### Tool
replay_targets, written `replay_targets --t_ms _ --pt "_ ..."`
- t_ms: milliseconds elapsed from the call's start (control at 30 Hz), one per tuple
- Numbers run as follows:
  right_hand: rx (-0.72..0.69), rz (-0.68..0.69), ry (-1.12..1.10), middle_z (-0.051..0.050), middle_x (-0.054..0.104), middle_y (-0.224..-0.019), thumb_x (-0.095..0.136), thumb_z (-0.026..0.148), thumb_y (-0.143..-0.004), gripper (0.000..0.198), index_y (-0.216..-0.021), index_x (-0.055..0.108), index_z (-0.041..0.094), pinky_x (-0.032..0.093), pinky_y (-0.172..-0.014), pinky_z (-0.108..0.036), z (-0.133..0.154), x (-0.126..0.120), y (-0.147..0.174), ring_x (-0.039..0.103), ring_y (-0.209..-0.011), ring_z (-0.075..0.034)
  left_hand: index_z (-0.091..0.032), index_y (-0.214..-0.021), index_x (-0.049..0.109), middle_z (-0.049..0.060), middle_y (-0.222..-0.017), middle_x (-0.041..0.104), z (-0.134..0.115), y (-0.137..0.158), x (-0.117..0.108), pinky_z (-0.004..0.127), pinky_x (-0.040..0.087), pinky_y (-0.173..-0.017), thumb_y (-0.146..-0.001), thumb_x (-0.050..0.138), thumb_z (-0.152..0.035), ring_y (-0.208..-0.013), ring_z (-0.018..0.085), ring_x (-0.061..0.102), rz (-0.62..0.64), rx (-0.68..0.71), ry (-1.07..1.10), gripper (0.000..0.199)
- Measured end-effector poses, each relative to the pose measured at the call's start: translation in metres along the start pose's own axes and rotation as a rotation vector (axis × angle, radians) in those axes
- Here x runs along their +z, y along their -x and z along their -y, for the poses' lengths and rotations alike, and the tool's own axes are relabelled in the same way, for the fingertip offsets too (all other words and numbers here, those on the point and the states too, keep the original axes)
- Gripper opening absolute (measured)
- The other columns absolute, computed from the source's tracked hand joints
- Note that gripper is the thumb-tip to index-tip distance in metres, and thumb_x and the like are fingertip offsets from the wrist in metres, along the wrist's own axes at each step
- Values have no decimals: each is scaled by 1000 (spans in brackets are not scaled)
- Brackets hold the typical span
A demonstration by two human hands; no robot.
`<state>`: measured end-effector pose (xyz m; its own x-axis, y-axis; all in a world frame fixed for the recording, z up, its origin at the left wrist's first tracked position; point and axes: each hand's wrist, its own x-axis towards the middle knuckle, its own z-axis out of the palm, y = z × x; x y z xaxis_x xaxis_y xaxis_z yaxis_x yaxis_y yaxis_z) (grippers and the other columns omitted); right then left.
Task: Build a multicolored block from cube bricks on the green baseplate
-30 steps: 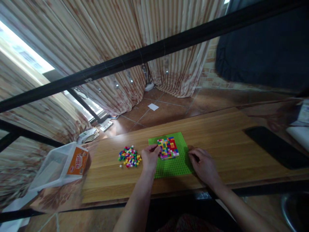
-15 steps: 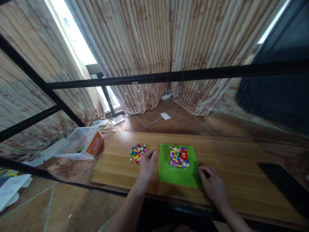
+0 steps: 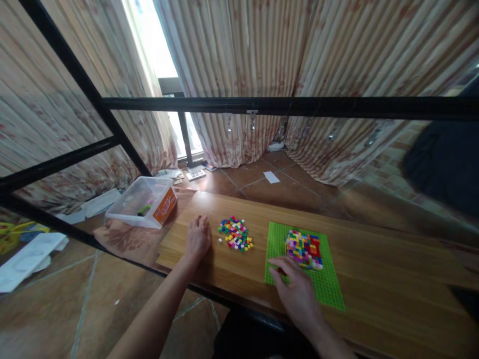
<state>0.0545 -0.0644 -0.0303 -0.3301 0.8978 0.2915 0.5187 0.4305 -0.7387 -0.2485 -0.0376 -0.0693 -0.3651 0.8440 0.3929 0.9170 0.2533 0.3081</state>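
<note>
A loose pile of small coloured building bricks lies on the wooden table. Left of it, my left hand rests on the tabletop with its fingers loosely bent, and no brick shows in it. A green baseplate carries a block of multicoloured bricks with a red patch at its right side. Over the near left part of the plate is my right hand, thumb and forefinger apart, nothing visible between them. It covers part of the plate and reaches close to the block's near edge.
A clear plastic box with an orange label and a few green pieces inside stands beyond the table's left end. A black metal bar crosses in front of the curtains. A dark flat object lies at the right.
My view has swung left. My left hand has moved from the pile's right side to its left. My right hand has gone from the plate's right edge to over its left part.
</note>
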Motion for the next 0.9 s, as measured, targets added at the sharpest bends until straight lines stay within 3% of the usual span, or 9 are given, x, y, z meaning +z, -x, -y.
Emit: replay_targets --t_ms 133,300,567,767,900 --pt "11 55 116 -7 68 -96 47 21 -88 24 -99 67 20 49 -86 -36 -3 39 -29 62 -93 -21 -15 -117 61 16 -125 58 2 -5 12 43 42 -105 -90 44 -25 -119 28 52 31 47 -4 34" --pt "49 97 255 -6 66 -95 47 17 -86 22 -97 66 21 46 -84 -33 -12 58 -49 61 -93 -20 -15 -117 61 15 -124 59 3 -4 11 42 41 -106 -91 43 -27 -118 27 51 35 27 12 34" --pt "27 63 360 -4 65 -92 49 22 -89 16 -90 65 24 42 -70 -28 -8 67 -54 60 -86 -18 -15 -116 61 14 -126 59 -1 -5 7 42 38 -107 -91 42 -29 -119 28 51 42 13 32 34" --pt "2 11 291 -4 65 -81 46 14 -85 17 -83 62 21 43 -74 -28 -9 64 -46 60 -80 -17 -15 -114 61 15 -122 61 0 -8 6 42 37 -107 -91 39 -30 -120 27 51 59 32 -1 35" --pt "26 -7 178 -2 63 -75 47 14 -84 17 -80 62 20 45 -68 -27 -1 53 -35 60 -70 -16 -13 -113 62 16 -122 61 1 -10 6 42 37 -107 -90 38 -31 -121 28 50 67 51 -27 37"
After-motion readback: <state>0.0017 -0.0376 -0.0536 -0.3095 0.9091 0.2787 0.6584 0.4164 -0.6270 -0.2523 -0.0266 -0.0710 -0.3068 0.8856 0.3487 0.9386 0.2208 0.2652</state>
